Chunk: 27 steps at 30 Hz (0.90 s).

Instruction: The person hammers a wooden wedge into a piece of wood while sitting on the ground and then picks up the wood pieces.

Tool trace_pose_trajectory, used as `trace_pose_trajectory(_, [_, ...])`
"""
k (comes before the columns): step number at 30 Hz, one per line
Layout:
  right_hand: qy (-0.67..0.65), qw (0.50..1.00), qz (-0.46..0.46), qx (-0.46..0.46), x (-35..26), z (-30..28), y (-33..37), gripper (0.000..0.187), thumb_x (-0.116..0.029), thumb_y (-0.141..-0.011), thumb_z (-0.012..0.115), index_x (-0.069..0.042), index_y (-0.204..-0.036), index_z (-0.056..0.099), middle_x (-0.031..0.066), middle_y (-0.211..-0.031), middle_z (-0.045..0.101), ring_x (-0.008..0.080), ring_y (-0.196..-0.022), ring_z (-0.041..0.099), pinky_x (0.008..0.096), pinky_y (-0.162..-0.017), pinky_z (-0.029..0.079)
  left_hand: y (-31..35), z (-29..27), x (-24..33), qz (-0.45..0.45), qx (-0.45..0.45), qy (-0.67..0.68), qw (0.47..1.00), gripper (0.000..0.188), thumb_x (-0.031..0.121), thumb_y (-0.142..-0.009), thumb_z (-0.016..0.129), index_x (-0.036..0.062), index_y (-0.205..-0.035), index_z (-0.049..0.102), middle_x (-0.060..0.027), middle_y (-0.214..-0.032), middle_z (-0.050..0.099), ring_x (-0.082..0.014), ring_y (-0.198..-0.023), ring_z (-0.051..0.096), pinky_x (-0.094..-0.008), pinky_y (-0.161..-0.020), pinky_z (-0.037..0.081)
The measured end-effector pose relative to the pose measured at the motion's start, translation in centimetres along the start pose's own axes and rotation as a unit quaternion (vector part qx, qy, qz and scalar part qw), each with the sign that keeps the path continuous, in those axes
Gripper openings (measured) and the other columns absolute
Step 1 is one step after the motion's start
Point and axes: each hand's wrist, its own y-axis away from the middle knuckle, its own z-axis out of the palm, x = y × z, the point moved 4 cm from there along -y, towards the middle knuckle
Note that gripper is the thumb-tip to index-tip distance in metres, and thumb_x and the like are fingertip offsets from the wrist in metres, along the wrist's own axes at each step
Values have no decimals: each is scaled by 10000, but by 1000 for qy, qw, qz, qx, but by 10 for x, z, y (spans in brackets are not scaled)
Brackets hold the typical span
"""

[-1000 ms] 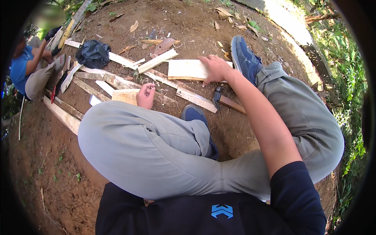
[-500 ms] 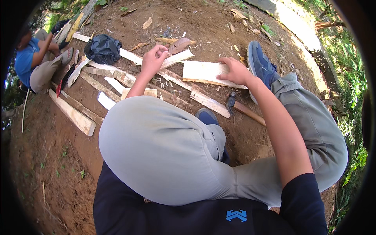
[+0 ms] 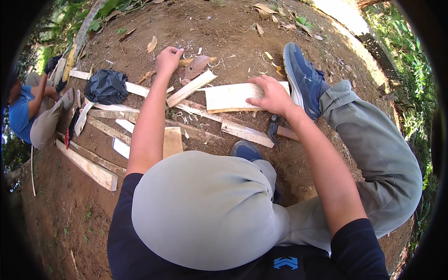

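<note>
Nearest you was your bent left knee (image 3: 205, 210), grey cloth stretched smooth and round on top and creased down the inner side. Just past it sat your left shoe (image 3: 246, 150). Off to the right the hammer (image 3: 272, 130) lay on the dirt, dark metal head beside the end of a rough wood strip (image 3: 247, 133), wooden handle partly hidden behind your right forearm. A squared-off yellowish block (image 3: 173, 141) poked out between your knee and left forearm.

A bit farther out was the pale board (image 3: 228, 97), a wide, flat rectangle with a yellower near edge, its right end up by your right shoe (image 3: 303, 79). Your right hand (image 3: 273, 95) was draped over that end, thumb spread from the fingers; couldn't tell whether the grip was clamped or just resting. A narrow split piece (image 3: 192, 88) slanted just left of the board, with curly shavings (image 3: 191, 116) below it.

Your left hand (image 3: 167, 60) was up past the wood, fingers curled in; too small to tell if that grip had anything in it. A brown dry leaf (image 3: 196, 67) lay to its right, and loose brown soil (image 3: 214, 28) ran on beyond, so you had room to reach that way.

Over left, the crumpled black plastic bag (image 3: 106, 87) sat among more strips, contents hidden. Past that sat a co-worker (image 3: 21, 112) in a blue top.
</note>
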Motion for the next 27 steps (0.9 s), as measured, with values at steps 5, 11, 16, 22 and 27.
trace_pose_trajectory(5, [-9,1000,10,-18,1,-1,-1,636,-433,-851,791,-86,-1356,623,194,-1358,625,364,-1315,562,443,-1137,430,4,4,-4,-14,23,-18,999,310,435,-868,761,193,-1059,794,-76,-988,791,-283,-1016,747,-453,-879,579])
trace_pose_trajectory(11, [-84,996,19,38,7,-1,-8,693,-439,-891,771,-49,-1425,562,189,-1409,599,346,-1355,544,425,-1169,402,21,-8,-2,41,72,105,991,219,359,-883,745,194,-1013,810,-61,-847,764,-225,-829,738,-394,-749,570])
trace_pose_trajectory(16, [-255,961,68,86,-7,-9,-45,687,-445,-971,722,-36,-1485,523,166,-1441,602,255,-1323,578,392,-1133,432,93,6,59,148,0,301,942,196,250,-913,765,103,-1039,798,12,-757,693,-79,-700,592,-267,-660,485])
trace_pose_trajectory(22, [-442,896,27,-16,-23,-11,-70,437,-243,-1066,627,-19,-1437,573,123,-1307,698,155,-1147,656,319,-1044,480,165,49,108,228,-148,309,911,222,216,-917,789,40,-1051,776,14,-828,707,-54,-702,571,-246,-663,489])
trace_pose_trajectory(27, [-404,910,54,79,-21,-25,-44,436,-179,-1005,719,-3,-1389,611,108,-1240,724,154,-1140,670,310,-1010,511,183,71,114,211,-144,409,876,218,210,-951,770,30,-1072,759,10,-848,715,-51,-735,593,-246,-690,509])
